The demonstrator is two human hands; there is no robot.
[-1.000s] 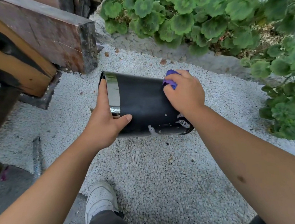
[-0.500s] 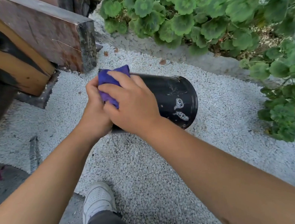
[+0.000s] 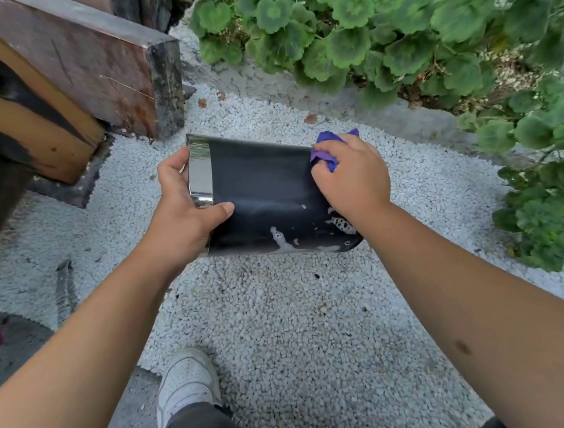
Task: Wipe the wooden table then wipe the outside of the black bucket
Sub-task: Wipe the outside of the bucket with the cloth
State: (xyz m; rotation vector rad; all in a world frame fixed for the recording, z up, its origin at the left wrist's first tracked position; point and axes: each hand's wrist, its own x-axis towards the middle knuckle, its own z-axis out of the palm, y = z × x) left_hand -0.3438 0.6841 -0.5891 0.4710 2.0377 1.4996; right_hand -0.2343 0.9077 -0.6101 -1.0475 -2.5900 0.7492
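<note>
The black bucket (image 3: 265, 194) is held on its side above the white gravel, its shiny silver rim band to the left and its base to the right. White foam specks cling to its lower side near the base. My left hand (image 3: 185, 215) grips the rim end, thumb across the black wall. My right hand (image 3: 352, 180) holds a crumpled purple cloth (image 3: 328, 150) against the bucket's wall at the base end. The wooden table (image 3: 40, 81) juts in at the upper left, apart from both hands.
White gravel (image 3: 299, 314) covers the ground below. Green leafy plants (image 3: 394, 26) fill the top and right behind a stone border. My white shoe (image 3: 184, 382) stands at the lower middle. A dark metal bar (image 3: 64, 291) lies at the left.
My right hand slid the purple cloth from the rim end back along the bucket to the base end. The bucket turned, so its side wall faces me instead of its base.
</note>
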